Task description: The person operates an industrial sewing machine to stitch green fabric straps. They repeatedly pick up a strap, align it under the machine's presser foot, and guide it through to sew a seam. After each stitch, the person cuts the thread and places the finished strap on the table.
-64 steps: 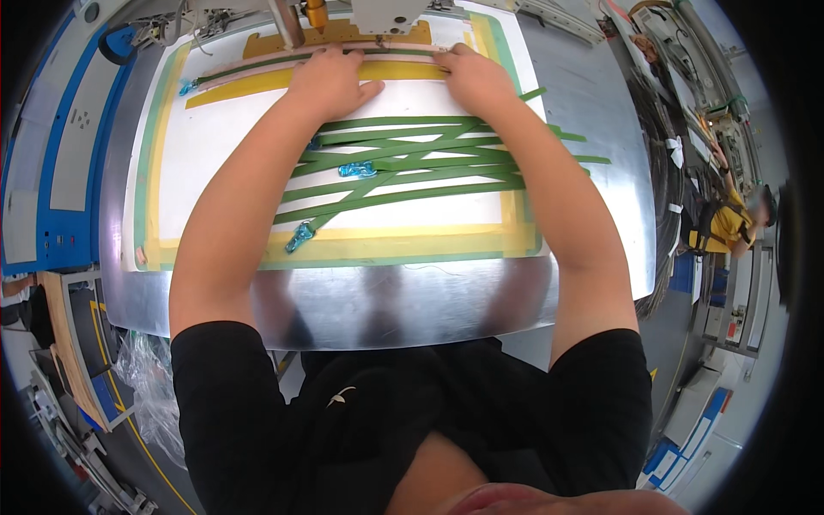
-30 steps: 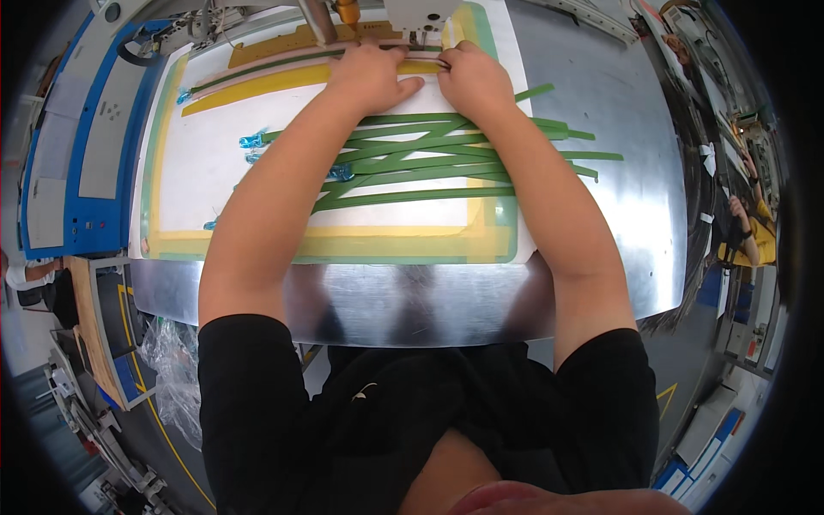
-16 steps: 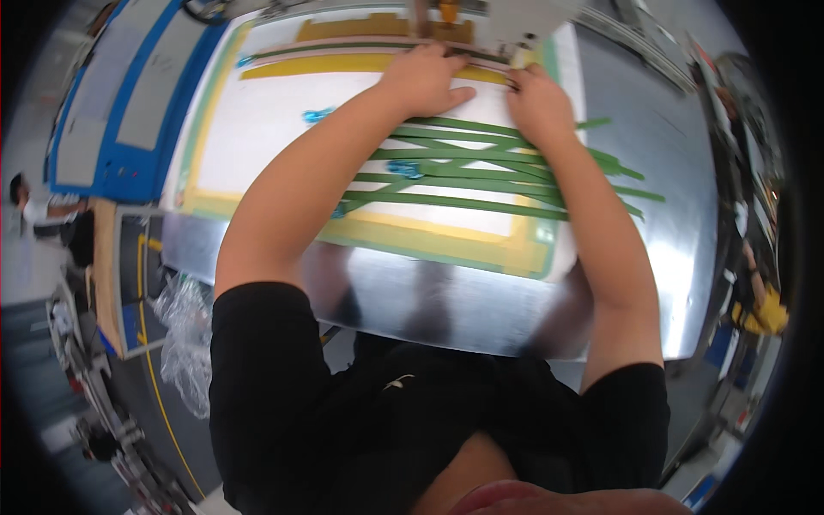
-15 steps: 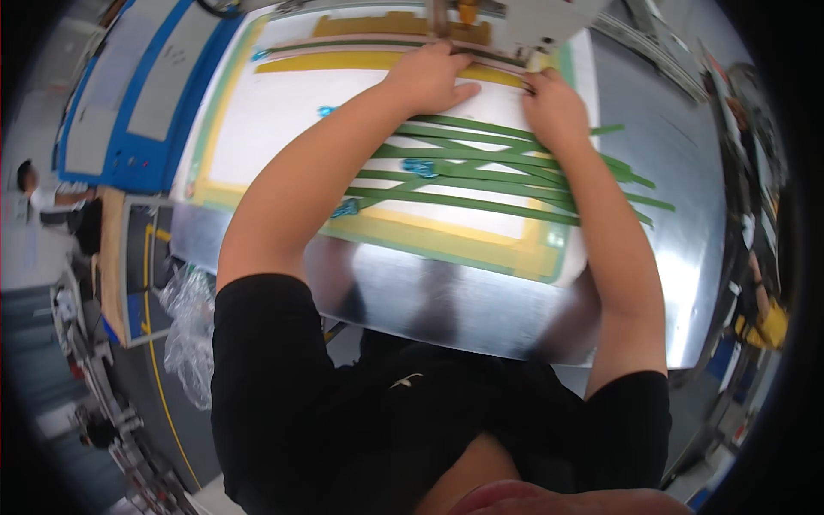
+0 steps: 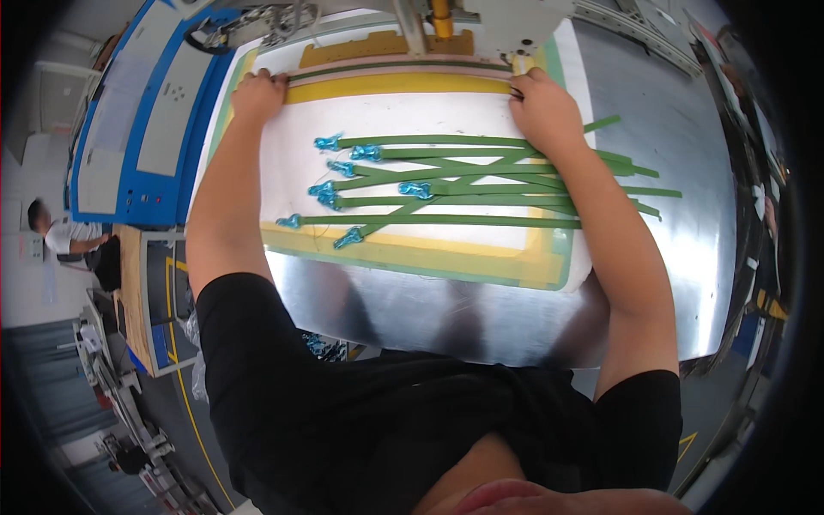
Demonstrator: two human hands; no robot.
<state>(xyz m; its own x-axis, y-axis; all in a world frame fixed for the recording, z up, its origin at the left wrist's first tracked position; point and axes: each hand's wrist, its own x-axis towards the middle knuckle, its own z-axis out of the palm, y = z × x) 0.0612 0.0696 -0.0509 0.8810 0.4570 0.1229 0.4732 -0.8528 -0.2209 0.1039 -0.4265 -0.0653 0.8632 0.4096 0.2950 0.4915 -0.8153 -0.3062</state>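
A dark green strap (image 5: 403, 65) lies lengthwise in a pink strip (image 5: 360, 74) at the far side of the white work board (image 5: 412, 117). At its left end, the fingers of my left hand (image 5: 259, 96) are closed on the strap and cover its tip. My right hand (image 5: 549, 110) has its fingers bent and closed at the other end, beside a small yellow piece under the machine head. Nearer to me, several loose green straps (image 5: 481, 221) with shiny blue wrapped ends (image 5: 324, 194) lie crossed, passing under my right forearm.
A yellow band (image 5: 403, 83) runs along the strip's near side. Above it hang the sewing-machine-like head (image 5: 515, 30) and a metal post. A shiny metal table (image 5: 412, 313) surrounds the board. A blue cabinet (image 5: 146, 112) stands at left; a person (image 5: 73, 236) sits beyond it.
My left hand has slid left along the strip from its middle to its left end, covering the blue tip. Its forearm no longer hides the loose straps' blue ends. My right hand has barely moved.
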